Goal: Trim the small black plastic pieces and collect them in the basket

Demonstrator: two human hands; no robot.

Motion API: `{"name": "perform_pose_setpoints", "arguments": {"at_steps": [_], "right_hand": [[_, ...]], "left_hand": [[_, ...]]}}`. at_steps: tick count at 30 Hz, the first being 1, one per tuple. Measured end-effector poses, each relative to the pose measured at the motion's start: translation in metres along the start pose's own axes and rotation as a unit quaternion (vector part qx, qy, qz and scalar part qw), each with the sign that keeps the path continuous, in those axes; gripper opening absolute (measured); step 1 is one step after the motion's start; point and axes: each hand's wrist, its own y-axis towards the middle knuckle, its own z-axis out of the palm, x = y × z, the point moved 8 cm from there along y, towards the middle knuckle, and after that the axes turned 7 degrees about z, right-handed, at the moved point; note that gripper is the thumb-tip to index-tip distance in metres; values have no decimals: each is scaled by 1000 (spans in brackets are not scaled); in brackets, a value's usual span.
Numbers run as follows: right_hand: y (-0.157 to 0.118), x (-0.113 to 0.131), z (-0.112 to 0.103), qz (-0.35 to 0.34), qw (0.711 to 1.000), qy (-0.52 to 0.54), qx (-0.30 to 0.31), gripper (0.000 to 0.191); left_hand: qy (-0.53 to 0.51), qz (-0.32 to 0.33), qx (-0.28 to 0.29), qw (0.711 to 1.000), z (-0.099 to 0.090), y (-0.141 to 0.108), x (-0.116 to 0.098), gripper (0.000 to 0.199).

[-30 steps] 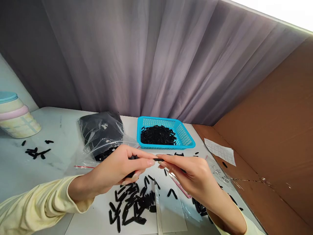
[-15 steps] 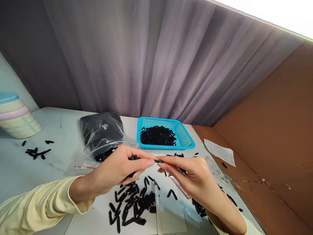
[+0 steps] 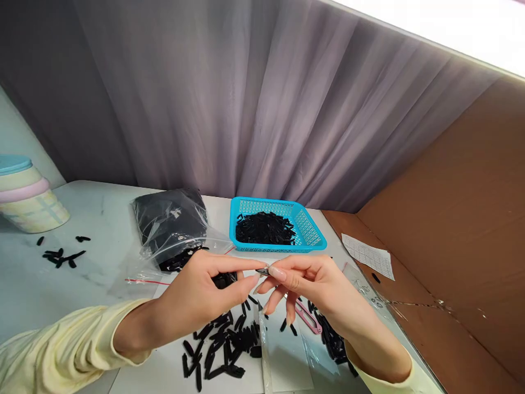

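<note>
My left hand (image 3: 205, 295) and my right hand (image 3: 315, 290) meet above the table's middle, fingertips touching around one small black strip (image 3: 263, 271). My left hand also cups several more black strips (image 3: 223, 279) in its palm. My right hand pinches the strip with thumb and forefinger, the other fingers spread downward. Below the hands lies a loose pile of black strips (image 3: 221, 345) on a white sheet. A pink tool (image 3: 308, 318) lies on the table under my right hand.
A blue basket (image 3: 315, 236) filled with black strips stands behind the hands. A clear bag (image 3: 170, 224) of black pieces lies at its left. A pastel tub (image 3: 24, 197) and a few stray strips (image 3: 61, 256) sit far left. A cardboard wall (image 3: 455, 219) stands right, a paper slip (image 3: 369, 254) at its foot.
Both hands have risen slightly. My right hand's pinch has slid closer along the strip toward my left fingertips, and its lower fingers have spread open, uncovering the pink tool.
</note>
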Motion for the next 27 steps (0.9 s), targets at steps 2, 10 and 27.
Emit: {"name": "perform_pose_setpoints", "arguments": {"at_steps": [2, 10, 27], "right_hand": [[0, -1, -1, -3, 1000, 11, -2, 20], [-3, 0, -2, -12, 1000, 28, -7, 13], [4, 18, -41, -75, 973, -149, -161, 22]], "left_hand": [[0, 6, -2, 1000, 0, 0, 0, 26], [-38, 22, 5, 999, 2, 0, -2, 26], [-89, -130, 45, 986, 7, 4, 21, 44]]}}
